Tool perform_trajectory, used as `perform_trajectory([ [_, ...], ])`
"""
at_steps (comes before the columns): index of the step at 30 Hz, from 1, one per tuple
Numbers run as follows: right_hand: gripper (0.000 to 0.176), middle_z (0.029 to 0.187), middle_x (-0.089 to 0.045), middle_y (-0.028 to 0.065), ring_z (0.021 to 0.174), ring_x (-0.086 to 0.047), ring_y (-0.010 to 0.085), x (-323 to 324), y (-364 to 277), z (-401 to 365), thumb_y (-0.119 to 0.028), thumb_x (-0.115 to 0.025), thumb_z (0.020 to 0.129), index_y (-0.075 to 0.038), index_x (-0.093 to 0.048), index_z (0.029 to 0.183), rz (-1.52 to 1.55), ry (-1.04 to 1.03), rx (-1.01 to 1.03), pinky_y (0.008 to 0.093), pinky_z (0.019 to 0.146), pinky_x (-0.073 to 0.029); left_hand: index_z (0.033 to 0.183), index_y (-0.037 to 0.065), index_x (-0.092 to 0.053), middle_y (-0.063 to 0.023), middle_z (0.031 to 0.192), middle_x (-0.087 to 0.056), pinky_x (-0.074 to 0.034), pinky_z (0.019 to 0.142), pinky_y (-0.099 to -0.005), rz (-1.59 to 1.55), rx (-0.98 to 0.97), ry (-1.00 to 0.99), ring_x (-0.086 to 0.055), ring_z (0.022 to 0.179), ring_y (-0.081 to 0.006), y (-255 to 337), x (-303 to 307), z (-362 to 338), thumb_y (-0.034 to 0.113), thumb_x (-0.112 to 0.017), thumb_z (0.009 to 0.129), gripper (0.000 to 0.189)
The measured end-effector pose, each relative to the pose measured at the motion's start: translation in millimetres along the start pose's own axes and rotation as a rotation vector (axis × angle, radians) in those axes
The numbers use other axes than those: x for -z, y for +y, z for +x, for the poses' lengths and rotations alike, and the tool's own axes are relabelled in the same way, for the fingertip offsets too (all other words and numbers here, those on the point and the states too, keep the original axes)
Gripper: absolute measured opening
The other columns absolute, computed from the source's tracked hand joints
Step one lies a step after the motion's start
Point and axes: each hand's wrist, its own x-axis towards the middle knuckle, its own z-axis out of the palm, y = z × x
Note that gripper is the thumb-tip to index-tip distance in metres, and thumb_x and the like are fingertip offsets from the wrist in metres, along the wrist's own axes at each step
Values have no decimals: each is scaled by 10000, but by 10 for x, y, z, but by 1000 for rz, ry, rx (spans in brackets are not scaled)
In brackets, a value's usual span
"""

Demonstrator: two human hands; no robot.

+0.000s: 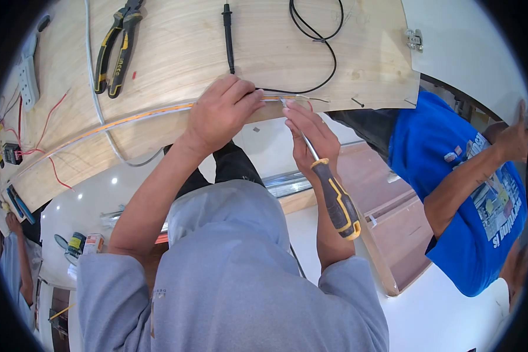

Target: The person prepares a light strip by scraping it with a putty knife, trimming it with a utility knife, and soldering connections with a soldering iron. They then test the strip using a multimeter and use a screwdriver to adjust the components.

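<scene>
My left hand (224,111) is closed at the edge of the wooden board, its fingertips pinching a thin orange-and-white strip (141,113) that runs along that edge. In my right hand (315,138) is a screwdriver (337,202) with a black-and-yellow handle pointing back toward my forearm. Its shaft passes under my fingers, and my right fingertips are right at the strip's end, where short thin wires (314,98) stick out. Just beyond my left fingers lies a black test probe (228,41) with its black cable (334,56) looped over the board.
Black-and-yellow pliers (118,47) and a grey cable (92,76) lie on the board (176,53). At left are a white power strip (28,79) and red wires (56,111). Screws (358,102) sit near the right edge. A person in a blue shirt (463,193) stands at right.
</scene>
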Motion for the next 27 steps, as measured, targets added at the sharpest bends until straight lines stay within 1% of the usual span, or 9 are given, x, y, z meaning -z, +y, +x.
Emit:
perform_trajectory([
  [6,260,1128,-736,127,1014,-721,289,-47,21,-32,25,-713,881,-61,-722,1126,-36,11,-33,361,888,-579,951,39,-716,-56,890,-630,-518,695,-354,-10,1,-9,-609,802,-237,-7,5,-8,108,-808,756,226],
  [9,260,1131,-736,127,1013,-722,290,-62,27,-29,25,-711,883,-58,-721,1130,-58,19,-4,359,879,-577,954,38,-716,-57,892,-630,-519,697,-352,-4,4,-10,-607,806,-235,-3,13,-7,106,-806,755,228],
  [12,351,1154,-719,138,1022,-710,303,-127,35,-51,91,-709,815,-59,-718,1133,-48,57,-7,377,868,-582,957,38,-718,-58,893,-630,-518,698,-350,2,-2,-7,-605,806,-234,0,7,-11,106,-805,753,232],
  [15,350,1151,-718,143,1021,-709,307,-124,14,-35,92,-714,812,-58,-719,1128,-55,51,-46,376,864,-582,961,37,-719,-59,895,-631,-517,694,-349,3,-6,-6,-602,803,-235,-5,8,-15,107,-804,752,235],
  [18,353,1154,-716,147,1011,-710,306,-83,-20,-20,91,-714,810,-61,-719,1129,-46,31,-4,372,854,-585,961,37,-721,-58,897,-633,-515,688,-349,-1,-1,-7,-601,802,-235,-15,6,-13,109,-803,753,235],
  [20,349,1154,-714,147,1003,-710,305,-108,-23,-28,88,-714,812,-58,-717,1129,-41,13,2,372,847,-587,959,39,-722,-56,897,-633,-513,684,-350,-6,0,-3,-600,799,-234,-19,3,-22,110,-801,755,230],
  [23,281,1142,-725,153,1007,-719,307,-111,-25,-36,56,-704,861,-42,-716,1124,-48,8,10,366,852,-588,965,69,-707,-33,916,-630,-525,761,-349,27,21,-37,-612,873,-218,-14,5,-36,198,-762,814,206],
  [24,249,1136,-730,155,1012,-724,308,-114,-25,-32,42,-698,885,-34,-716,1122,-50,9,12,363,856,-588,966,69,-706,-33,917,-630,-524,762,-350,26,27,-40,-611,875,-218,-14,4,-39,198,-762,815,207],
  [27,248,1135,-730,157,1011,-723,308,-113,-10,-38,44,-698,883,-32,-716,1118,-66,14,12,363,856,-588,970,68,-704,-34,917,-627,-523,765,-350,25,39,-50,-610,876,-218,-9,-1,-43,198,-761,818,209],
])
